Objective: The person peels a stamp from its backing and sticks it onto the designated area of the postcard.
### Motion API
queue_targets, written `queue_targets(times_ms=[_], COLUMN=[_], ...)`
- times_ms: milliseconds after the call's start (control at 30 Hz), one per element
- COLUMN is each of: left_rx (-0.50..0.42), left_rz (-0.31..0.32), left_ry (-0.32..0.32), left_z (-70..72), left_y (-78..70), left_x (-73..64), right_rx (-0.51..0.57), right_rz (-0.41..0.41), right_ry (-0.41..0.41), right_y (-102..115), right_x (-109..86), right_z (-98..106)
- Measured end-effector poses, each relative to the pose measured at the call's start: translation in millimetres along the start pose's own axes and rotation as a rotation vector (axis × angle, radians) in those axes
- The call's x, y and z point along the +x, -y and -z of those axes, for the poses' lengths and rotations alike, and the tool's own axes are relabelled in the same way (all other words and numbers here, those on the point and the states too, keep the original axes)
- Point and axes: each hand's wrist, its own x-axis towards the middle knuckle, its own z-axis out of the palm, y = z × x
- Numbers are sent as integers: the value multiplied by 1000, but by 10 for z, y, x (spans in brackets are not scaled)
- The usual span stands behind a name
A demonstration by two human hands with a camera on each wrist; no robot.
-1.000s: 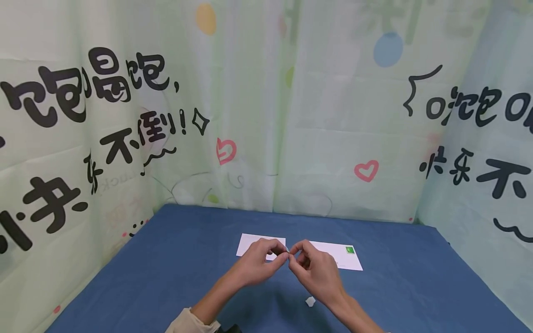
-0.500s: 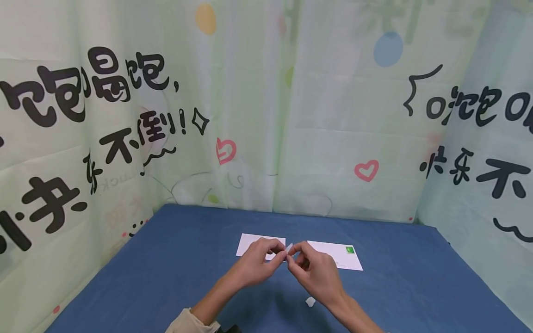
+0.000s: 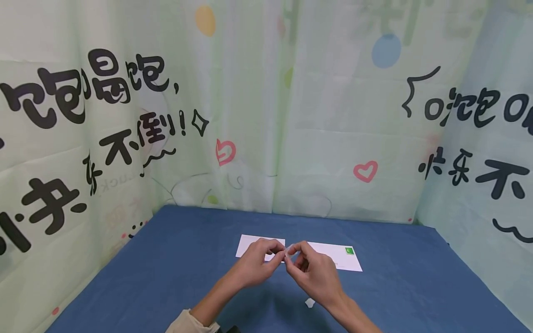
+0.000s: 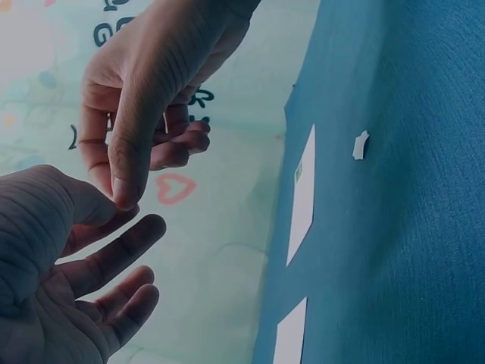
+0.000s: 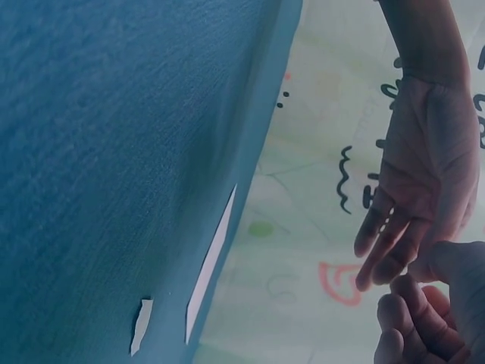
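Note:
In the head view my left hand [image 3: 258, 262] and right hand [image 3: 318, 275] meet fingertip to fingertip above the blue table. Between them is a small, thin whitish slip [image 3: 289, 249], pinched by the thumb and index finger of each hand. Fingertips cover most of it, so its kind is hidden. Behind the left hand lies a plain white card [image 3: 246, 241]. A white envelope [image 3: 347, 262] with a green stamp [image 3: 349, 250] in its top right corner lies behind the right hand. The left wrist view shows the left hand's other fingers spread loosely.
A small torn scrap of white paper [image 3: 310, 303] lies on the blue cloth [image 3: 399, 286], nearer the body than the envelope. Pale green printed curtains [image 3: 325, 115] enclose the table at the back and on both sides.
The whitish slip barely showed at first, then stood up between the fingertips, and now leans lower. The right fingertips have shifted slightly left. Card, envelope and scrap stay put.

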Motion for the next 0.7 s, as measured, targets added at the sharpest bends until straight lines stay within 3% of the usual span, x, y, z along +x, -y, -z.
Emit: queue_targets(times_ms=[333,700], left_rx=[13,35], left_rz=[-8,-6], left_ry=[-21,-16], left_z=[0,-8], left_y=[0,-12], left_x=[3,-4], right_rx=[15,10], right_rz=[1,-82], right_ry=[-10,33], right_y=[-19,-1], right_x=[-1,-14], right_z=[-4,28])
